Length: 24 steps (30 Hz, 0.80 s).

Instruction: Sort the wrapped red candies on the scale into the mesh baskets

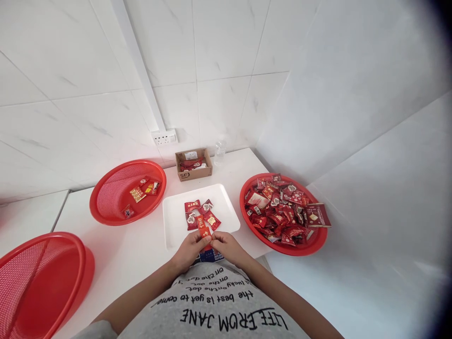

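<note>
Tiles (pixel 106 61) with faint grey veins covered the wall behind my white bench (pixel 137 240), and a white conduit (pixel 139 56) ran down them to a socket panel (pixel 164 137). A smooth pale wall (pixel 370 155) stood to the right, and a dark seam (pixel 60 209) crossed the bench far to the left.

Close to my body, my left hand (pixel 192 247) and right hand (pixel 228 246) were nearly together, fingers narrowed in a pinch on an orange-red packet (pixel 204 229) (gold print on it) over the near edge of a white tray (pixel 174 235). Four red packets (pixel 191 220) lay on that tray, and something dark blue (pixel 208 256) showed below my hands.

Behind the tray, a small cardboard box (pixel 195 175) held more packets, with a clear plastic container (pixel 220 149) just beside it. To the right, a red basket (pixel 247 219) was heaped with sachets (pixel 278 209), a larger maroon one (pixel 318 214) lying across its rim. To the left, a second basket (pixel 106 188) held a few, and a third basket (pixel 45 301) (only partly in view) stood nearer me.
</note>
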Each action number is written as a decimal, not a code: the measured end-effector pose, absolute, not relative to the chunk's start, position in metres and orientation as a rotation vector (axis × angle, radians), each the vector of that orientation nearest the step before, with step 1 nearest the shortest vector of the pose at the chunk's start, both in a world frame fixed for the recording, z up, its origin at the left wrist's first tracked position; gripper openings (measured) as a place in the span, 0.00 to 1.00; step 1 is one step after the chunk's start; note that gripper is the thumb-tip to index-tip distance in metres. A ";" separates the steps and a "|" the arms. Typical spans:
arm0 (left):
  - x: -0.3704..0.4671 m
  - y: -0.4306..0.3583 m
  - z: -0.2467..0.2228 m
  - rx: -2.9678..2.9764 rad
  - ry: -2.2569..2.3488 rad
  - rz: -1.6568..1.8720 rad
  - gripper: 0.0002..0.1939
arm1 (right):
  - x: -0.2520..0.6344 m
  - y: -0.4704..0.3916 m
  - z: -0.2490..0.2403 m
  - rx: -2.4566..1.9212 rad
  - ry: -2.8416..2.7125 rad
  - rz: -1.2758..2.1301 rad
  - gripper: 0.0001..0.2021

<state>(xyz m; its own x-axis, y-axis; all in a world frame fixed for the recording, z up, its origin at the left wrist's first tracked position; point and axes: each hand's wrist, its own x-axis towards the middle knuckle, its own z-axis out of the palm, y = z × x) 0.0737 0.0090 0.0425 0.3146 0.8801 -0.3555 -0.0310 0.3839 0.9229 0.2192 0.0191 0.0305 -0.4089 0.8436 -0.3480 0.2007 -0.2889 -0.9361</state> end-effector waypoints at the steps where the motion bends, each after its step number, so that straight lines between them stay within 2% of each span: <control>1: 0.074 0.010 0.041 1.000 1.096 0.746 0.18 | 0.219 0.019 0.032 -1.318 -1.461 1.747 0.08; 12: 0.069 0.013 0.038 1.138 1.171 0.549 0.21 | 0.221 0.019 0.028 -1.295 -1.333 1.745 0.14; 17: 0.067 0.011 0.049 1.054 1.019 0.372 0.16 | 0.223 0.017 0.034 -1.078 -1.506 1.867 0.23; 24: 0.065 0.014 0.042 1.065 1.035 0.368 0.06 | 0.220 0.017 0.023 -1.178 -1.538 1.611 0.22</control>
<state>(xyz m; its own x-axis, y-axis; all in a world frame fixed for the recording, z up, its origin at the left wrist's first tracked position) 0.0645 0.0143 0.0423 0.5057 0.6919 -0.5154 0.2117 0.4796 0.8515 0.2203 0.0173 0.0227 -0.4167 0.8898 -0.1860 0.1447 -0.1371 -0.9799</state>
